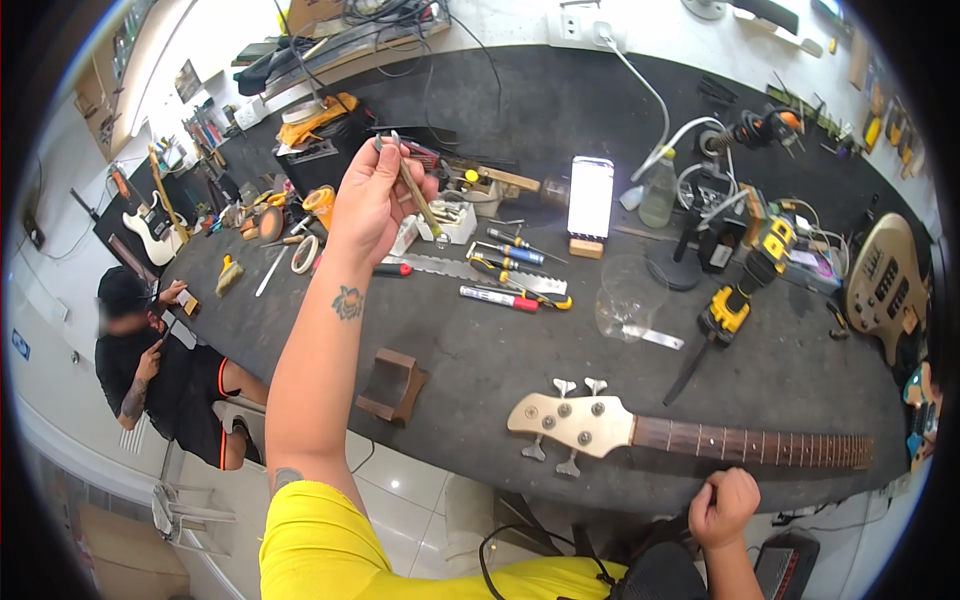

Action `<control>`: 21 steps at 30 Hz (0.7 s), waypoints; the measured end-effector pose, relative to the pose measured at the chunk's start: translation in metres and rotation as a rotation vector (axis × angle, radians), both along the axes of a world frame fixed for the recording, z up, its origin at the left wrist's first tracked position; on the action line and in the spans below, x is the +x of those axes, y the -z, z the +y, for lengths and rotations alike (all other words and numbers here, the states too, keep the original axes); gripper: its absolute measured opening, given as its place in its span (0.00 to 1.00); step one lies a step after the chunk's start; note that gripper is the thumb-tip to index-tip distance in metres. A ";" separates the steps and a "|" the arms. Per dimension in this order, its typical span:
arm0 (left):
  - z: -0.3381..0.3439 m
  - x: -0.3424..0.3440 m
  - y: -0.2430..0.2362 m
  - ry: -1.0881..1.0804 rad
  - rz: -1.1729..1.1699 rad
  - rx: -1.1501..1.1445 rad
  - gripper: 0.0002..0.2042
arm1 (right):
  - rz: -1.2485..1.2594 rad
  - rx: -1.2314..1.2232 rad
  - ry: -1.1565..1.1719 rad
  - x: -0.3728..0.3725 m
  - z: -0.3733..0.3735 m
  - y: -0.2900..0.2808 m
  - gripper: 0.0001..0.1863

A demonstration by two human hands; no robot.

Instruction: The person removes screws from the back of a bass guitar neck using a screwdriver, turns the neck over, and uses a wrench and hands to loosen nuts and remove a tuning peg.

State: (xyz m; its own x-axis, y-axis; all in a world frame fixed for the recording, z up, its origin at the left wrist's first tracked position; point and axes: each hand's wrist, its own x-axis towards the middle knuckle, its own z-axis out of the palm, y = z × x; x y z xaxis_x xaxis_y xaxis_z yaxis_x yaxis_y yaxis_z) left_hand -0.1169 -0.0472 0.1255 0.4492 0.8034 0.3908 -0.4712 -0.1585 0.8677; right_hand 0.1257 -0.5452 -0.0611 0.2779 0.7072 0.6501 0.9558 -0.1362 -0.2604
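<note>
My left hand (372, 205) is raised over the far middle of the bench, with its fingers closed around a slim brass-coloured metal tool (418, 196). The tool slants down to the right from my fingertips; its exact kind is unclear. Below on the right, my right hand (724, 507) is curled into a fist by the bench's front edge, and nothing shows sticking out of it. Just beyond that fist lies a bass guitar neck (750, 441), fretted side up. Its pale headstock (575, 420) points left and carries metal tuning pegs.
A dark wooden neck rest (392, 387) sits near the front edge. Screwdrivers (515, 253), a marker (498, 298) and a saw (430, 266) lie mid-bench. A lit phone (591, 200), a clear bowl (628, 300) and a yellow drill (745, 285) stand rightward. Another person (165, 370) sits at left.
</note>
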 end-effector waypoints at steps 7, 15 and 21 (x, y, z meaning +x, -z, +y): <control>-0.099 0.002 0.046 0.146 1.112 0.400 0.08 | -0.011 0.070 -0.016 0.002 0.015 -0.005 0.06; -0.144 -0.005 0.094 0.403 1.096 0.692 0.07 | -0.002 0.067 -0.001 0.003 0.011 -0.001 0.06; -0.156 -0.004 0.112 0.362 0.950 0.817 0.07 | 0.003 0.072 -0.013 0.002 0.008 -0.001 0.06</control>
